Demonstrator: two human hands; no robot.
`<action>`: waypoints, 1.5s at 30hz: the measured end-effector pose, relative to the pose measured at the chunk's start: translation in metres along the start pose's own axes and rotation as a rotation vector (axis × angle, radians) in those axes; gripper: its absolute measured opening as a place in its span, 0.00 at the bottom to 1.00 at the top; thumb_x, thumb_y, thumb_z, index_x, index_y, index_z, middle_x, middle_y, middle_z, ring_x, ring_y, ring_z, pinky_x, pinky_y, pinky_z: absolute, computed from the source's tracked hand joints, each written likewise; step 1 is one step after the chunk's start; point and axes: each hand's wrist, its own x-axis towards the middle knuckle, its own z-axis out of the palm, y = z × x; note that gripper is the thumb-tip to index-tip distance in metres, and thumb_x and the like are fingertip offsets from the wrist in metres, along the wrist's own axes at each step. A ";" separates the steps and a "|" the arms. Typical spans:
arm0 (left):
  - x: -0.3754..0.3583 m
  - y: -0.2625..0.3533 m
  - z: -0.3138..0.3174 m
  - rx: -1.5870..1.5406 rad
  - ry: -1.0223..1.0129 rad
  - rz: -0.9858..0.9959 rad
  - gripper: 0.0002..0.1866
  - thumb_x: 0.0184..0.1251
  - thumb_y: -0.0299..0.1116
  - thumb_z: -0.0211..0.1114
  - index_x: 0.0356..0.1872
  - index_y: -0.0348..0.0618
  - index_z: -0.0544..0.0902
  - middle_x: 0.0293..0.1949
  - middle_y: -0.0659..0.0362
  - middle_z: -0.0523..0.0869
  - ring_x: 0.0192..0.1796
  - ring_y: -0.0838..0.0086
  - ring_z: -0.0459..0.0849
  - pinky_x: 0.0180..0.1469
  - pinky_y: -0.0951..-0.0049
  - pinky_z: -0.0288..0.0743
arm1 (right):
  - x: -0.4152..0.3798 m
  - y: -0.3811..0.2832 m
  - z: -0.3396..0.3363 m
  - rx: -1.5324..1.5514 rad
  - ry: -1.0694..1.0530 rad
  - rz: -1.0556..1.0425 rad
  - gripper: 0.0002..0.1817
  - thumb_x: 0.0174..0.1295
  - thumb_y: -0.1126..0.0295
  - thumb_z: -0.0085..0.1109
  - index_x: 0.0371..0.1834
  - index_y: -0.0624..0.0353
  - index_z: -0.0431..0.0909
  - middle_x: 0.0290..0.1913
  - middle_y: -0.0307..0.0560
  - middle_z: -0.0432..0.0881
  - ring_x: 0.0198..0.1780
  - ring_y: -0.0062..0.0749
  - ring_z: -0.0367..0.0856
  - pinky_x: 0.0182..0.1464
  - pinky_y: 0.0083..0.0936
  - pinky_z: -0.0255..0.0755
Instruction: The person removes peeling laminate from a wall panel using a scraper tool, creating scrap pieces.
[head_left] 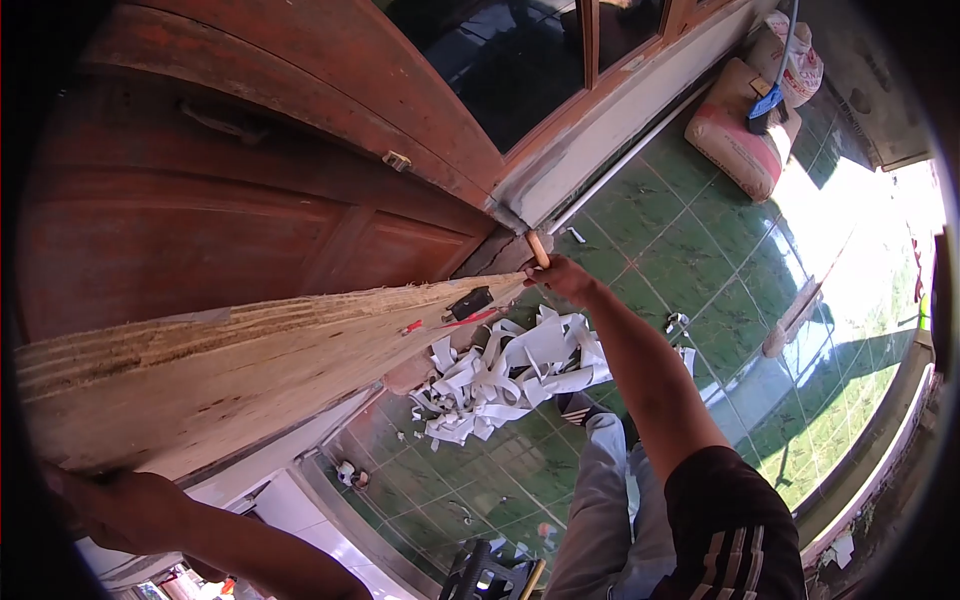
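Observation:
A long wooden panel (230, 400) with a rough, layered edge stretches from the left side to the middle of the head view. My right hand (563, 279) is closed at its far end, around a light wooden handle (538, 248) that sticks up beside the panel. What the handle belongs to is hidden. My left hand (110, 508) is against the panel's near end at the lower left, dark and with its fingers hidden. A small black object (470, 304) and a red strip (470, 319) are at the panel's face near my right hand.
A red-brown door (190, 230) stands behind the panel. Curled white strips (510, 365) are heaped on the green tiled floor (640, 220) by my feet. Sacks (740, 130) and a blue brush (768, 105) are at the upper right. A black stool-like object (485, 570) stands at the bottom.

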 end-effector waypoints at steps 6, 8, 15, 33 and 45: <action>-0.001 -0.004 -0.006 0.181 -0.014 0.047 0.23 0.84 0.33 0.54 0.75 0.63 0.78 0.58 0.50 0.90 0.56 0.52 0.90 0.59 0.54 0.83 | 0.007 0.015 0.012 0.078 0.071 -0.159 0.16 0.73 0.62 0.67 0.50 0.66 0.84 0.36 0.40 0.85 0.42 0.27 0.84 0.53 0.31 0.78; -0.001 -0.008 -0.005 0.133 -0.012 -0.002 0.20 0.86 0.39 0.53 0.73 0.58 0.81 0.59 0.49 0.90 0.58 0.55 0.90 0.60 0.56 0.83 | 0.004 0.002 0.018 -0.037 0.141 -0.108 0.14 0.73 0.64 0.66 0.49 0.67 0.84 0.35 0.41 0.84 0.39 0.28 0.84 0.52 0.29 0.78; -0.001 0.042 -0.002 -0.289 -0.028 -0.323 0.33 0.85 0.61 0.51 0.65 0.42 0.87 0.62 0.48 0.89 0.61 0.61 0.87 0.65 0.61 0.80 | -0.004 0.017 0.021 -0.022 0.247 -0.171 0.14 0.70 0.69 0.68 0.54 0.63 0.88 0.41 0.46 0.90 0.41 0.33 0.89 0.49 0.33 0.80; 0.001 -0.003 0.002 0.238 0.017 0.013 0.24 0.89 0.50 0.47 0.73 0.54 0.81 0.70 0.49 0.83 0.67 0.57 0.84 0.68 0.62 0.76 | -0.021 -0.010 0.020 -0.799 0.429 -0.340 0.19 0.57 0.58 0.79 0.46 0.58 0.91 0.40 0.59 0.90 0.42 0.58 0.88 0.51 0.44 0.81; 0.030 -0.083 0.016 0.364 0.177 0.339 0.28 0.75 0.23 0.53 0.73 0.54 0.80 0.70 0.56 0.85 0.68 0.57 0.84 0.71 0.59 0.75 | 0.015 0.001 -0.001 -0.623 0.337 -0.118 0.18 0.69 0.53 0.70 0.47 0.57 0.89 0.37 0.60 0.89 0.38 0.52 0.87 0.46 0.44 0.79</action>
